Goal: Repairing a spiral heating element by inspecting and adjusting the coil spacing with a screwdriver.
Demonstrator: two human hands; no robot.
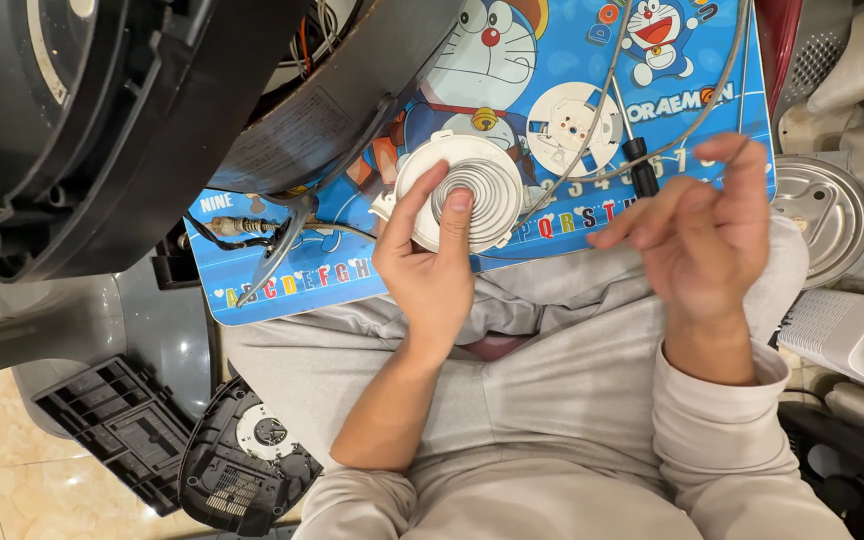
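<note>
My left hand (430, 260) holds a round white disc with a grey spiral coil (470, 190) on it, thumb and forefinger pressed on its face, above a blue cartoon lap table (572, 60). My right hand (702, 225) hovers to the right with fingers loosely curled and apart, a thin grey wire (697, 120) running past the fingertips; whether it grips the wire is unclear. A second white disc with holes (574, 125) and a black-handled screwdriver (638, 160) lie on the table between the hands.
A large black appliance housing (102, 110) with wiring tilts over the table's left side. Black plastic covers (162, 440) lie on the tiled floor at lower left. A metal plate (824, 215) and a white ribbed part (852, 335) sit at right.
</note>
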